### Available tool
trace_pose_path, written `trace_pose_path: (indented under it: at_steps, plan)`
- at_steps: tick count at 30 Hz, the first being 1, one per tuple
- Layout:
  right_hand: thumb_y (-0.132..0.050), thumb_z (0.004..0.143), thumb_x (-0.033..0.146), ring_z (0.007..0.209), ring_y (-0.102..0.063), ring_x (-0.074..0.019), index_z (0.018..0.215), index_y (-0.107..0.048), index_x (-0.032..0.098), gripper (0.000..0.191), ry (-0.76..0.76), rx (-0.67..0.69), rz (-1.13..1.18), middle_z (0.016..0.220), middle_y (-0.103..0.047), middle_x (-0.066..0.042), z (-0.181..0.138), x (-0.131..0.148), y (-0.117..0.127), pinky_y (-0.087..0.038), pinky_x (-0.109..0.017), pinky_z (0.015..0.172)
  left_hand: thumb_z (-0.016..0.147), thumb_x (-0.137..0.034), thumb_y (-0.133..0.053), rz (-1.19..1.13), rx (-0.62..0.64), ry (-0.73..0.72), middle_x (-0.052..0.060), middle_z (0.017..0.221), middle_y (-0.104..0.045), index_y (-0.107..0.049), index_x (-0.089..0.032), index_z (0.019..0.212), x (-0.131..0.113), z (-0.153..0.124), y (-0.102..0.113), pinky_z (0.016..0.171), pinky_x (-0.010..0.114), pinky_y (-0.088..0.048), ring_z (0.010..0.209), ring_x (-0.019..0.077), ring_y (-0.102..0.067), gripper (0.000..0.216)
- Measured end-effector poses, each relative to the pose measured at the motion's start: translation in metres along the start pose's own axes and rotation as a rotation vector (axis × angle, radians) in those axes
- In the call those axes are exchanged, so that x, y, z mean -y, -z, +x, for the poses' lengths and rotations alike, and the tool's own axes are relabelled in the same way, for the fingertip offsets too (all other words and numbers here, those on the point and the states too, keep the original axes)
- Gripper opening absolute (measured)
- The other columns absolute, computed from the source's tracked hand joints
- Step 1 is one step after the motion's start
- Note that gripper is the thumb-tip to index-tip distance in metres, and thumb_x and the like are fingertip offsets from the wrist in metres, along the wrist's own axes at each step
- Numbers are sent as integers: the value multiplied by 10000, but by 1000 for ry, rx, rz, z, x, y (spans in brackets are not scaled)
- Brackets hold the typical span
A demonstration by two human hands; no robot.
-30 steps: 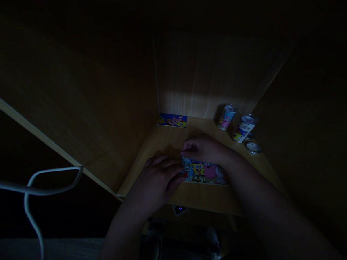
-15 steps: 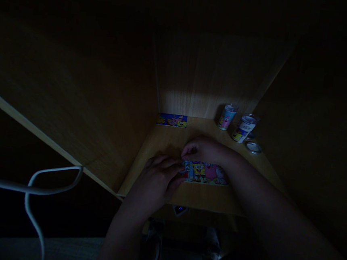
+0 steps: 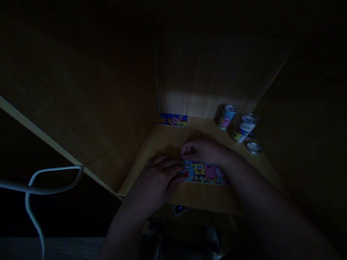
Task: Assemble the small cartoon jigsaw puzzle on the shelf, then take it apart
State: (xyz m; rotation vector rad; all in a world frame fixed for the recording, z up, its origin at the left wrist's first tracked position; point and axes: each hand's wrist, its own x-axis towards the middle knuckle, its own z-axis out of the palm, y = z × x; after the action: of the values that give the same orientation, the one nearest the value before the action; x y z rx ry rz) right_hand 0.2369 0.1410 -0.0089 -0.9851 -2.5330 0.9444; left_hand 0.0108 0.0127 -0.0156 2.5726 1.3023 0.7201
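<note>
Smooth wood-grain shelf [image 3: 204, 197]; flat printed cartoon strip [image 3: 206, 172] under left hand [image 3: 153, 181] and right hand [image 3: 203, 151], together at its end, grip unclear.

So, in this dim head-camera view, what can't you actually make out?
From the head view:
The left end of the picture card: covered by the left hand and the right hand.
Whether either hand is gripping the card: the hands and dim light hide it.
The small print on the white-topped cup: too small and dark.
The small device with a blue light: too dark.
</note>
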Motion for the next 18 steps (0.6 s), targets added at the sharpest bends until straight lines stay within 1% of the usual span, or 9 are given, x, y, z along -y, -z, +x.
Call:
trace_pose_path:
  at_steps: [5,10,18]
  plan:
    - [-778,923,310,713,-652,-137,1041,-826,238,147,4,-23,-13,829,-766,16,0,-1,-1,-421,-251,657,1062,-331,-706,5,-5,2,27,1286,-798,-767,-285,1251,-1,0,0,1080,504,-520,1194,273,-690,204]
    - [-748,942,307,696,-644,-134,1027,-823,222,141,22,24,-50,809,-751,14,0,-1,1,-421,-255,651,1066,-339,-698,-2,2,6,28,1317,-788,-766,-278,1270,0,0,-1,1094,502,-518,1211,274,-678,223]
    - [-751,946,326,697,-629,-139,1041,-802,215,154,42,27,-35,803,-722,14,-1,-3,1,-419,-253,642,1066,-339,-699,5,1,13,35,1313,-789,-770,-273,1274,0,0,-1,1098,490,-515,1211,270,-675,230]
